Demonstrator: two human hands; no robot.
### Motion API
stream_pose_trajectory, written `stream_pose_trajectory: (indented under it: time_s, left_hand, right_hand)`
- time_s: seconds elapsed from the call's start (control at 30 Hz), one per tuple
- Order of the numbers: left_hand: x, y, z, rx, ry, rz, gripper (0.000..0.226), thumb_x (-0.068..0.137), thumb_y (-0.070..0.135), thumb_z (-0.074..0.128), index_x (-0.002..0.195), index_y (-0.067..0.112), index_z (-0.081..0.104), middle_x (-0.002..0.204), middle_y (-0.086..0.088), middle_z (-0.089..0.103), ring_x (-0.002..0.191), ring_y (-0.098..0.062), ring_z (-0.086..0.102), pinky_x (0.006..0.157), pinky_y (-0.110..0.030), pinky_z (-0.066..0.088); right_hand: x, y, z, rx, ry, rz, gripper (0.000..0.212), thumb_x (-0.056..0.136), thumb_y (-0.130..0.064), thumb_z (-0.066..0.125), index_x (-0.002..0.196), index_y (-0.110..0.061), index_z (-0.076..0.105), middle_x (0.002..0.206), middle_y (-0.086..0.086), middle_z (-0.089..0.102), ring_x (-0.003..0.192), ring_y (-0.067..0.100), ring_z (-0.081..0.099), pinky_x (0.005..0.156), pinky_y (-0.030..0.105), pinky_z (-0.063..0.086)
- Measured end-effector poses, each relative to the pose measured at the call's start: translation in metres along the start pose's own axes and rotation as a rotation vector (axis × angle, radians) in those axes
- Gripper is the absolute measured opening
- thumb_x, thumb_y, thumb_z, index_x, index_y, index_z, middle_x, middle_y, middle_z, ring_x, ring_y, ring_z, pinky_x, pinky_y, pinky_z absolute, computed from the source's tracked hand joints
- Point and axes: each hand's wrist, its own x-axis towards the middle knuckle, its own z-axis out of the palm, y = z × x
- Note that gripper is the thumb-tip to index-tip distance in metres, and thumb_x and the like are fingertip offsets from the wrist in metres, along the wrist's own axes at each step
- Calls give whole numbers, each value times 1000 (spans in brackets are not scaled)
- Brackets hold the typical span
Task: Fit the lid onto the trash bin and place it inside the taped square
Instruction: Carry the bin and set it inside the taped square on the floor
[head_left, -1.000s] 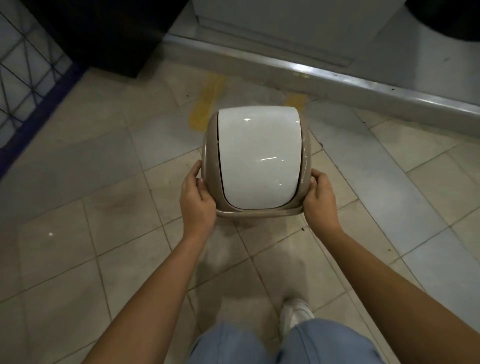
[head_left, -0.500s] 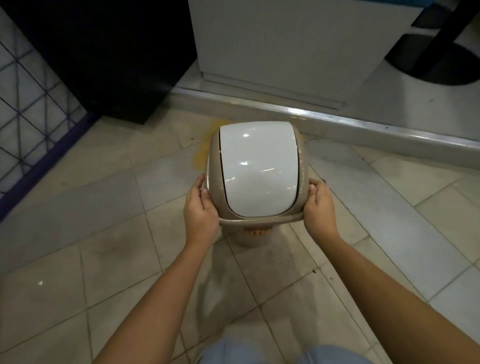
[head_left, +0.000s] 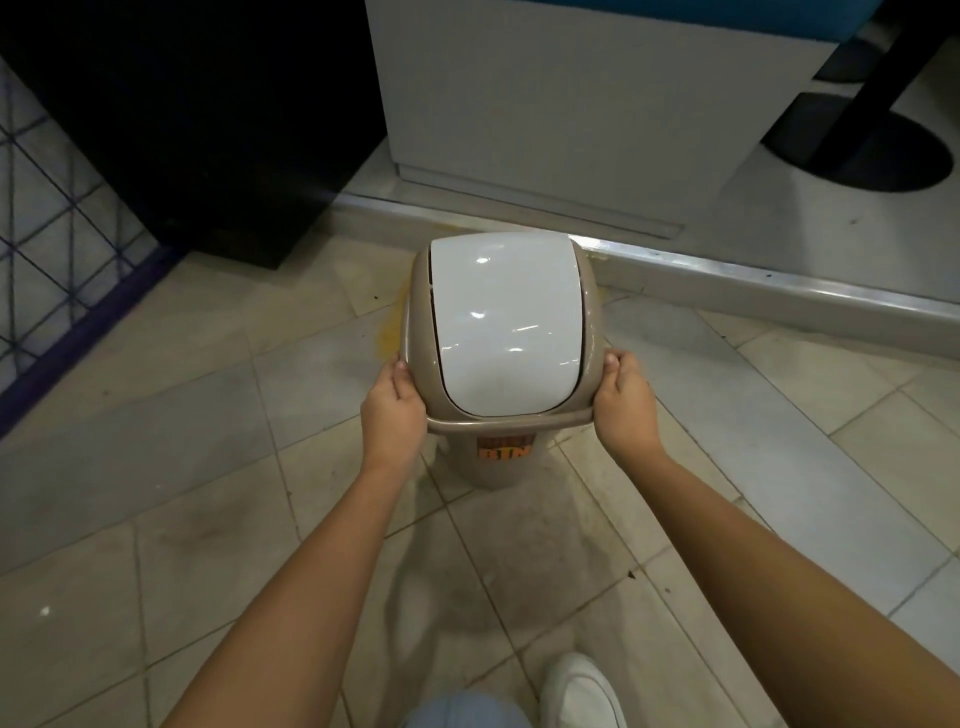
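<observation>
A beige trash bin (head_left: 493, 467) with an orange label stands on the tiled floor, seen from above. Its lid (head_left: 506, 322), beige-framed with a glossy white swing flap, sits on top of the bin. My left hand (head_left: 392, 410) grips the lid's left rim and my right hand (head_left: 623, 402) grips its right rim. Yellow tape marks (head_left: 388, 335) show on the floor just left of the bin; most of the taped outline is hidden under the bin and lid.
A raised metal-edged step (head_left: 753, 280) runs behind the bin, with a white cabinet (head_left: 545, 104) on it. A dark cabinet (head_left: 208, 130) stands at back left, a wire grid panel (head_left: 47, 234) at far left. My white shoe (head_left: 582, 691) is near the bottom edge.
The view has tilted up and the bin's body and orange label have come into sight below the lid. Both hands keep their grip on the lid's sides.
</observation>
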Motion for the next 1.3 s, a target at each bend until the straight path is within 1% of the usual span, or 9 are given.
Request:
stream_pose_trajectory:
  time_s: [0.13,0.2,0.33,0.53,0.73,0.87,0.97,1.03,1.3]
  left_hand:
    - [18,1,5,6,4,-17,35,98,27,30,113,16,59,87,9,58,75,4,51,56,0,35]
    - [24,3,6,11,-4,-20,35,98,28,30,111,17,60,90,6,60,77,0,53,59,-2,35]
    - [40,8,11,37,-19,-24,36,98,28,29,111,15,60,99,-4,63,90,-19,56,76,-26,41]
    - [46,10,9,39,-57,-10,37,98,28,29,121,18,56,101,2,61,90,-11,53,78,-20,36]
    - [64,20,17,25,-66,-10,36,98,26,29,114,14,59,98,0,61,89,-14,55,78,-24,38]
    - [79,21,27,23,-78,-11,37,98,28,28,113,14,59,97,-1,62,87,-14,55,77,-25,38]
    - [86,23,30,7,-81,-11,37,98,29,28,113,15,59,95,3,61,83,-8,54,76,-23,37]
    - [91,24,31,2,-81,-1,37,98,28,29,111,14,60,96,2,61,86,-11,55,77,-23,37]
    - [111,23,39,7,-79,13,34,98,27,29,108,15,60,96,1,62,88,-12,55,74,-22,38]
  right_hand:
    - [14,-1,7,27,-7,14,31,99,-30,24,109,-12,48,81,-6,51,71,4,48,54,19,33]
    - [17,-3,8,37,-9,19,29,99,-29,25,109,-13,46,81,-7,50,72,3,48,54,18,33]
    - [25,-5,11,46,3,5,28,98,-26,25,107,-11,46,81,-4,51,70,4,48,55,20,33]
    - [29,-8,16,65,24,33,28,98,-26,26,109,-11,47,90,-1,55,78,9,51,68,29,37]
    - [49,-10,21,75,35,35,30,98,-28,26,110,-11,47,83,-9,52,77,5,50,63,24,37]
    - [64,-11,24,88,33,42,31,98,-29,25,109,-10,47,83,-7,51,76,7,49,69,29,37]
    - [74,-13,26,86,44,48,32,99,-29,24,109,-9,47,81,-6,50,73,5,46,63,26,33]
    - [77,-14,27,83,57,46,31,99,-28,25,109,-9,47,84,-4,51,72,5,45,58,20,31]
    - [93,-18,33,112,63,46,29,99,-26,25,108,-9,46,79,-10,48,71,0,45,57,14,31]
